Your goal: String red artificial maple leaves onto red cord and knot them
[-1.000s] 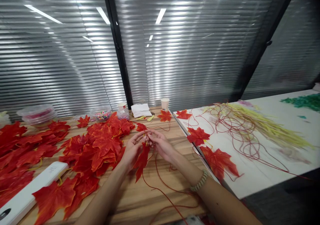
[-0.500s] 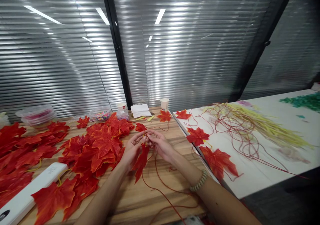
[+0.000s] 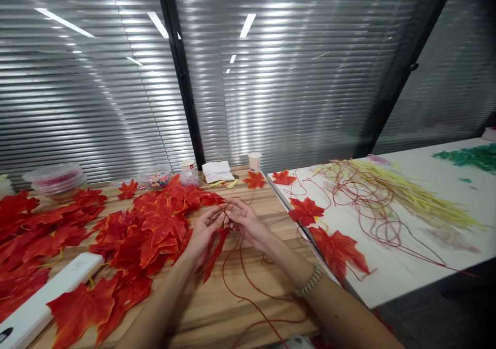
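Observation:
Close together over the wooden table, my left hand (image 3: 204, 231) and my right hand (image 3: 248, 224) meet with fingertips pinched. A red artificial maple leaf (image 3: 214, 256) hangs from my left fingers by its yellow stem. My right thumb and fingers pinch a thin red cord (image 3: 243, 261) where it meets the stem. From there the cord runs down in loose loops over the wood. Another red leaf (image 3: 211, 199) lies just beyond my fingertips. The exact crossing of cord and stem is partly hidden by my fingers.
Left of my hands is a heap of red leaves (image 3: 163, 225), with a white power bank (image 3: 50, 297) nearer. Behind stand a bead tub (image 3: 157, 177) and a paper cup (image 3: 254, 161). Tangled red cord (image 3: 360, 194) and yellow strands (image 3: 418, 194) cover part of the white table (image 3: 395, 282).
My fingertips have drawn closer together around the stem and cord. The hanging leaf has turned more edge-on and shifted slightly left. The leaf beyond my fingers has moved a little left.

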`<state>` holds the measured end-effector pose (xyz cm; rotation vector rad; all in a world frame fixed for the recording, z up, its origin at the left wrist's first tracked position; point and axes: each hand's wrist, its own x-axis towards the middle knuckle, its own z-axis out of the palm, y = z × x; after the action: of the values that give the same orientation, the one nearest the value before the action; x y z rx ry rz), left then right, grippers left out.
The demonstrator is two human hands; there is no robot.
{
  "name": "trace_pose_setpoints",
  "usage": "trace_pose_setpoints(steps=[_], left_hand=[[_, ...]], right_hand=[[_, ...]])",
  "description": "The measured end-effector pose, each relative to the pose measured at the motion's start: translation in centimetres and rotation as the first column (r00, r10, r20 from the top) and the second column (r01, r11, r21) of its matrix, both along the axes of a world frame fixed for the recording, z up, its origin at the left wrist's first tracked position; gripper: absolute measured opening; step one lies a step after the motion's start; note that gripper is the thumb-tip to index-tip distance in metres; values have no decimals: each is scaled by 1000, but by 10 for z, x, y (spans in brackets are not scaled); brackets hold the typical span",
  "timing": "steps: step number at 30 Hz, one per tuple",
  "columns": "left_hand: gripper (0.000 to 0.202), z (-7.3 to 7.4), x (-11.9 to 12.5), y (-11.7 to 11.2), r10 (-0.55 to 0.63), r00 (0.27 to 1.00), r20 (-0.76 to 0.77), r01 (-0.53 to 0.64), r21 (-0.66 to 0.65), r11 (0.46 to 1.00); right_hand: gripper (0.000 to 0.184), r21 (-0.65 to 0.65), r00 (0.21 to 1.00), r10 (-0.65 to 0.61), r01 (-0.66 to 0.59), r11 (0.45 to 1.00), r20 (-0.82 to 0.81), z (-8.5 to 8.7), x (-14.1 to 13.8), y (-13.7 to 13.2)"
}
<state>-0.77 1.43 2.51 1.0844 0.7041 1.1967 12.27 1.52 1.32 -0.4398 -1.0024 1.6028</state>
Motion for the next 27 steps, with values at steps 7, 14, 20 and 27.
trace_pose_setpoints(steps=[7, 14, 20, 27], left_hand=[[42, 1, -3, 4, -35, 999, -17, 35, -2, 999], [41, -5, -5, 9, -102, 995, -14, 103, 73, 992], [38, -4, -6, 8, -123, 992, -18, 124, 72, 990], [35, -1, -7, 6, -177, 984, -33, 179, 82, 980]], right_hand=[[48, 45, 997, 20, -24, 999, 76, 3, 2, -2], [42, 94, 993, -11, 0, 996, 115, 7, 2, -3], [39, 120, 994, -3, -10, 993, 107, 9, 3, -5], [37, 149, 995, 29, -42, 988, 93, 10, 4, -6]])
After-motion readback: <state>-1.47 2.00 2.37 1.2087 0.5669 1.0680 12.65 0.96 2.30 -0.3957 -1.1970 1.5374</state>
